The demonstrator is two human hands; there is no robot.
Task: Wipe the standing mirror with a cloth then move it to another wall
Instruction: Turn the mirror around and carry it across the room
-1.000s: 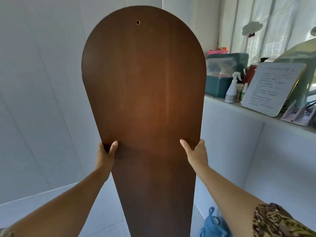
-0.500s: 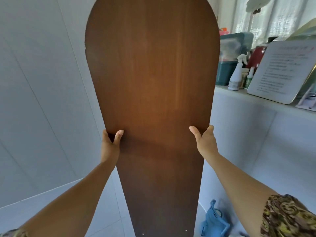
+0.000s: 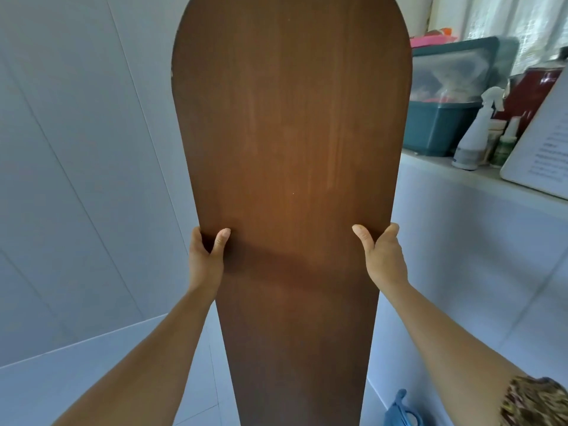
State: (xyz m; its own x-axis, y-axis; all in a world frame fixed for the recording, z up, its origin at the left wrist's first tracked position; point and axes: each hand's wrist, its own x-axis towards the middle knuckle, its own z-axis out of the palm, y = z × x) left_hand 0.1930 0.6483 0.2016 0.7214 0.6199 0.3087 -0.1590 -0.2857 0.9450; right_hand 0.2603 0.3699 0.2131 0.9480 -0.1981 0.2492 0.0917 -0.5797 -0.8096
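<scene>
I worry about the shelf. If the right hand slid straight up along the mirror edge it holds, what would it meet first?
Probably nothing: the right hand grips the mirror's edge, and the teal box looks farther back, though depth is unclear.

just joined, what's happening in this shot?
A person is holding the standing mirror upright by its side edges, brown back panel facing the camera. The left hand grips the left edge, the right hand the right. It is beside a white ledge crowded with a spray bottle and a teal bin. No cloth is in either hand.
</scene>
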